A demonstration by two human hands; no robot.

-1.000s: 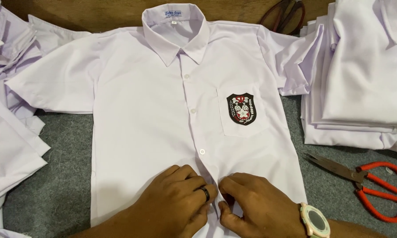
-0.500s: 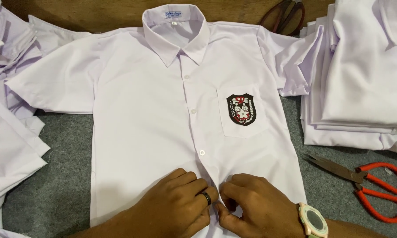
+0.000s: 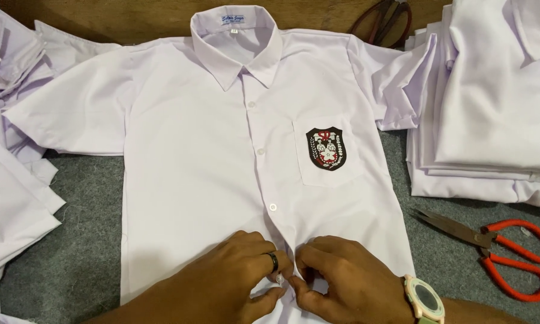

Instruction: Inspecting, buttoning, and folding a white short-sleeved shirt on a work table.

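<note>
Left: folded white shirts [image 3: 12,198], set aside. Centre: white shirt [image 3: 222,150] spread flat on grey cloth, front up for buttoning. My left hand [image 3: 234,276] and right hand [image 3: 348,282] pinch its lower placket together, unchanged from earlier. Right: red-handled scissors [image 3: 504,252], shirt stack [image 3: 498,102].

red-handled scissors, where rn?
Head view, lower right: the red-handled scissors lie on the grey mat, right of the white shirt, below the stack of folded shirts.
</note>
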